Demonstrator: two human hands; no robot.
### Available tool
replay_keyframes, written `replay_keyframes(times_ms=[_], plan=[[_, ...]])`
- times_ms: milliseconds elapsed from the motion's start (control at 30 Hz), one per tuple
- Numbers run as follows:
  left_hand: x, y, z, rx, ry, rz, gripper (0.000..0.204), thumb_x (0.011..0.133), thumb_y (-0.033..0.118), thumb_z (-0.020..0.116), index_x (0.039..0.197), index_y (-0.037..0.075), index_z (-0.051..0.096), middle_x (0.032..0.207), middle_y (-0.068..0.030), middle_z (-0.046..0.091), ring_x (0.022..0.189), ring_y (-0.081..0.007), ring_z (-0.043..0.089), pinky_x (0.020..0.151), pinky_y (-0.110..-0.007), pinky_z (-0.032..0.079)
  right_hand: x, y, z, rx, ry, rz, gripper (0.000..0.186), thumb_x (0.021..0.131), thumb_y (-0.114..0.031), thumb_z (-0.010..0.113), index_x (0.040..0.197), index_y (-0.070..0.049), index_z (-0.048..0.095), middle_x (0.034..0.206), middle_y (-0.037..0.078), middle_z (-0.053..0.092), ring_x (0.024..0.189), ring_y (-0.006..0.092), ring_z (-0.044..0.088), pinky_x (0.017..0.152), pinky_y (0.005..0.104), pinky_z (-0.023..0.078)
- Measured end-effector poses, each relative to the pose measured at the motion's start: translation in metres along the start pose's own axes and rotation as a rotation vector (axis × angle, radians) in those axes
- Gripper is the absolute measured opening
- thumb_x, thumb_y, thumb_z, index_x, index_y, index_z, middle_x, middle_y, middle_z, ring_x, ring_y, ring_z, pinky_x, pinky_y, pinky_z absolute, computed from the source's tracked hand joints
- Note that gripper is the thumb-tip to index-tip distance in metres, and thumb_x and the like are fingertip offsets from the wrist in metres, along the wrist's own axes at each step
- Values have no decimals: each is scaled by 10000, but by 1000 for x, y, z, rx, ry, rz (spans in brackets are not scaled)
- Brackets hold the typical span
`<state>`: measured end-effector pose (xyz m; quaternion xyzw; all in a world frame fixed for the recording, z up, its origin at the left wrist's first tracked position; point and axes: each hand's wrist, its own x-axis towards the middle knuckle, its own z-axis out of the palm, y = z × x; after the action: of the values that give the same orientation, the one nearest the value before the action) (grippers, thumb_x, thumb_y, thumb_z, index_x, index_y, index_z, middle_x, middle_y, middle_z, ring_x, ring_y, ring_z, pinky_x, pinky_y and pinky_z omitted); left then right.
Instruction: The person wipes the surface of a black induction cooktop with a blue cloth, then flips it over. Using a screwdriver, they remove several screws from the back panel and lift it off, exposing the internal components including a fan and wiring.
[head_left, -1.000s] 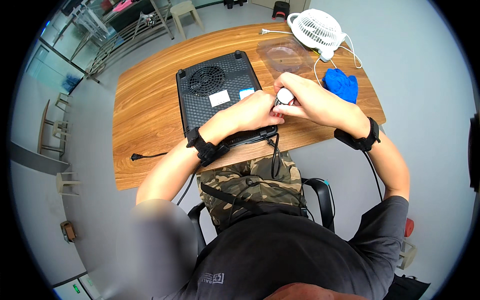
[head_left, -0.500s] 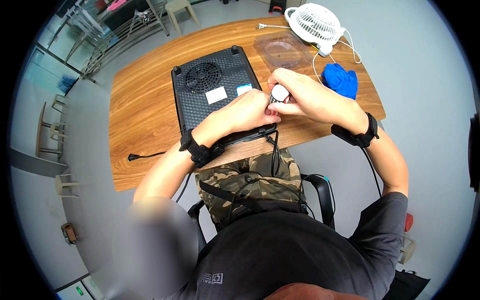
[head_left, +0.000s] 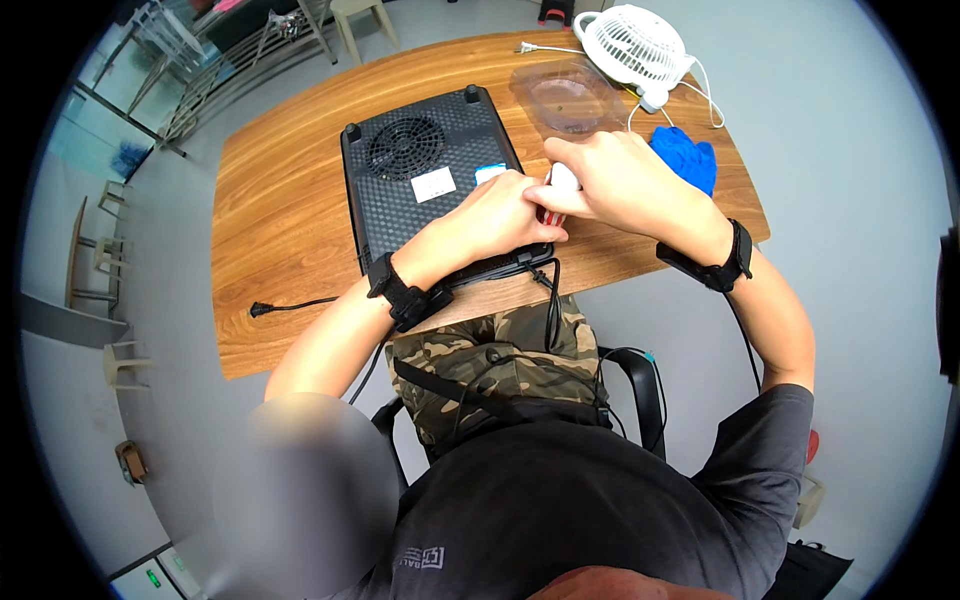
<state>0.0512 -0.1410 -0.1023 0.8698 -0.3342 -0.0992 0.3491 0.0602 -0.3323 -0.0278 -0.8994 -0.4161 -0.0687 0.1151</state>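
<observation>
Both hands meet over the near right corner of a black flat appliance [head_left: 385, 205], which lies with its vented, footed underside up. Between them is a small bottle [head_left: 552, 217] with a white cap and a red-and-white body, mostly hidden by fingers. My left hand [head_left: 503, 215] is closed around the lower body. From the right, my right hand [head_left: 600, 178] has its thumb and fingers closed around the white cap [head_left: 563, 178]. The appliance has a round fan grille, a white label and a blue-and-white label.
A clear plastic tray [head_left: 535, 88], a white fan [head_left: 635, 50] with its cord and a crumpled blue cloth [head_left: 685, 160] are at the table's far right. A black cord with a plug [head_left: 262, 309] lies at left. Another looped black cord [head_left: 554, 305] hangs over the near edge.
My right hand has turned slightly around the cap, and its thumb now lies across toward my left hand. Less of the bottle's patterned side shows. My left hand stays nearly in place.
</observation>
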Motion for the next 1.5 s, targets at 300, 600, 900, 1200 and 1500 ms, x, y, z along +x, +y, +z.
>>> replay_keyframes(times_ms=[300,600,900,1200,1500], plan=[[2,13,-29,-76,10,-24,336,815,299,822,862,-19,723,778,-203,711,761,-330,735,708,-389,564,5,9,-1,180,-195,-2,340,954,-384,604,975,-45,606,696,193,668,692,427,668,658,492,532],[10,12,-12,-1,59,-140,351,781,272,829,904,-30,700,776,-204,714,745,-357,726,700,-409,567,-5,13,-21,201,-234,-131,338,970,-363,644,1115,-69,561,1004,172,692,903,405,676,736,478,534],[12,17,-7,-51,126,-71,375,779,298,861,888,-20,695,803,-179,736,757,-343,731,704,-399,574,-3,12,1,-152,-21,-100,407,996,-437,577,939,-34,607,682,142,645,667,347,688,607,432,545],[11,13,-11,-152,39,-104,270,804,169,858,950,-28,744,878,-141,768,822,-213,740,759,-354,571,-10,17,-9,61,-175,-139,274,1021,-362,568,1098,-99,554,1006,120,546,864,332,648,670,436,514],[12,25,-14,16,40,-126,396,797,272,879,946,-53,709,789,-189,736,714,-274,729,695,-374,564,-11,13,-24,-78,-133,-84,470,968,-526,615,1009,-58,627,688,165,666,697,367,704,636,452,564]])
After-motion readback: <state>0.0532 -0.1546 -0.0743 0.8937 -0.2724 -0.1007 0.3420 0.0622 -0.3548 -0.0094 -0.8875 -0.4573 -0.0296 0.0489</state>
